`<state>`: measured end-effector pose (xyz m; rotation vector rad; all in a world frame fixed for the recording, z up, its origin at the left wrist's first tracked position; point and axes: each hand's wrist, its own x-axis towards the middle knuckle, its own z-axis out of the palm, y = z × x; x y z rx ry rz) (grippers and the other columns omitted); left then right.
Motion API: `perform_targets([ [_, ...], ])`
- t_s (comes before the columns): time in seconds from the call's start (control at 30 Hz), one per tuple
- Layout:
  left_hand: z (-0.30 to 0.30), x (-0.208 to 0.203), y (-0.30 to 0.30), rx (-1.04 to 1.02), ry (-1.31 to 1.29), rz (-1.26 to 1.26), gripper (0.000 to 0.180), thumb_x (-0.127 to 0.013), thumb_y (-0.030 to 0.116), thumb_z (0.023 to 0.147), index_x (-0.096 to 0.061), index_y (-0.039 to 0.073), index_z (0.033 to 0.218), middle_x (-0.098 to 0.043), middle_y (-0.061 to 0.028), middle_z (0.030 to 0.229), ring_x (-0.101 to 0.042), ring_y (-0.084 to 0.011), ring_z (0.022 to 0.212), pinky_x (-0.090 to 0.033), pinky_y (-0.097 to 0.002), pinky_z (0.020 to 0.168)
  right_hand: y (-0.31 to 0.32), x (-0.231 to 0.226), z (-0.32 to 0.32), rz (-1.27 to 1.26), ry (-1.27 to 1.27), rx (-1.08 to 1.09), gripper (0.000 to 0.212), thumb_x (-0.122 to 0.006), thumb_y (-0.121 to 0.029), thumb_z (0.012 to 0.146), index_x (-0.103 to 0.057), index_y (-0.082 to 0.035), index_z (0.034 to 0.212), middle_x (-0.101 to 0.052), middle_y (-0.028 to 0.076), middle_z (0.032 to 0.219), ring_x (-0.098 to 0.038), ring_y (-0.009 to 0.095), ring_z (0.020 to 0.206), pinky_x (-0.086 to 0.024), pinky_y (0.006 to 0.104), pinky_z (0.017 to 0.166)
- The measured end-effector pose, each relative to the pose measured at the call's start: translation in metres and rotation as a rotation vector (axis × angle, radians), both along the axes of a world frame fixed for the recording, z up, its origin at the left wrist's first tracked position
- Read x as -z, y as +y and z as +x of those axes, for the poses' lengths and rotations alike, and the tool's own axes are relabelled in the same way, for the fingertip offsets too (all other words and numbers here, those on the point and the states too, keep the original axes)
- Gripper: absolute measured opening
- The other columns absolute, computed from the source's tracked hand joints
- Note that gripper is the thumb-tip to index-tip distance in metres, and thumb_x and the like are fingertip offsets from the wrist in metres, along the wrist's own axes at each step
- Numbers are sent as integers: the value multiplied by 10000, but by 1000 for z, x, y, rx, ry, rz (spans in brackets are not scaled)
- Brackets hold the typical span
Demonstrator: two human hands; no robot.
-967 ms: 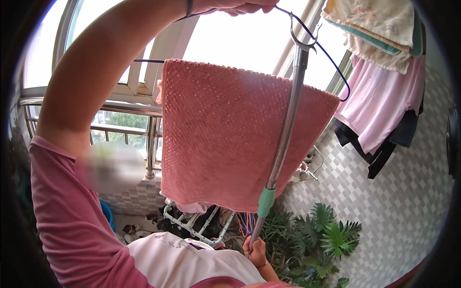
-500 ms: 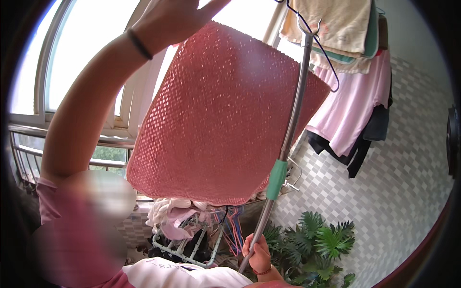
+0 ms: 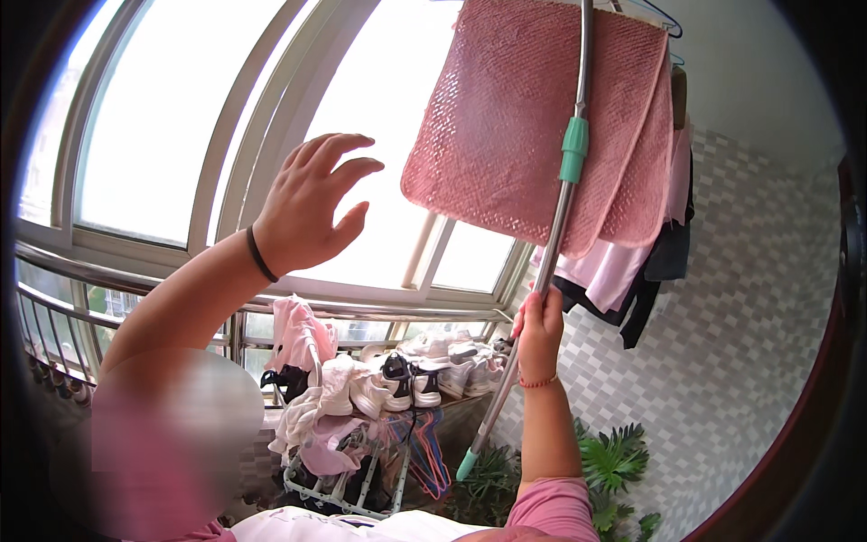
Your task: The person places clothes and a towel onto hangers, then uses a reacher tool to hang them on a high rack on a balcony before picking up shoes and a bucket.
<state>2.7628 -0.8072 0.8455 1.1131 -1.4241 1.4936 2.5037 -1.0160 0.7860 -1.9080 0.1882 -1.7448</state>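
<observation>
The pink textured cloth (image 3: 506,117) hangs at about one o'clock from the centre of the view, its layers overlapping toward three o'clock, probably because it is draped double; its top lies beyond the frame. A dark blue hanger (image 3: 675,25) shows at its upper right. The metal pole (image 3: 558,221) slants up in front of the cloth, its upper end out of sight, so whether it bears the hanger cannot be told. The right hand (image 3: 539,327), at four o'clock, has its grip clamped around the pole below the green collar (image 3: 574,149), a low hold that likely gives reach overhead. The left hand (image 3: 314,210), at ten o'clock, is empty, fingers apart and curved, not touching the cloth, perhaps raised for balance. Shoes (image 3: 396,381) sit toward six o'clock, apparently to air.
</observation>
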Motion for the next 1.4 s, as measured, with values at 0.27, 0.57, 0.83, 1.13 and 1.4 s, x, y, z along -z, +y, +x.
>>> perform_targets([
  [0.27,18,40,17,120,-69,133,316,-618,95,661,-573,62,972,-514,-136,1132,-502,-310,1039,-389,-433,912,0,-127,32,-54,-128,170,192,-402,-216,957,-467,-39,920,-405,-15,645,-366,46,457,-342,203,412],
  [0.57,38,81,33,49,66,285,249,-637,120,675,-584,70,913,-508,-122,1129,-520,-289,1029,-404,-420,907,-3,-231,64,-9,-227,204,299,-417,-254,922,-472,18,1036,-509,68,664,-460,122,431,-386,262,385],
  [0.83,45,103,40,77,105,360,261,-646,112,666,-585,81,918,-493,-130,1132,-515,-306,1036,-427,-412,879,2,-249,89,73,-199,319,332,-421,-297,920,-483,16,1011,-528,76,671,-486,126,451,-395,253,405],
  [1.13,27,119,12,158,114,407,221,-632,133,685,-599,65,893,-501,-122,1128,-525,-291,1006,-448,-396,833,-12,-200,90,142,-189,143,217,-413,-230,950,-453,-17,931,-395,-3,635,-369,73,443,-342,227,393],
  [1.4,-11,138,-26,225,114,564,268,-666,172,684,-601,88,930,-465,-97,1168,-532,-261,996,-455,-390,817,3,-166,60,52,-111,-5,196,-441,-222,942,-493,-32,941,-407,-7,646,-379,63,466,-352,218,427],
])
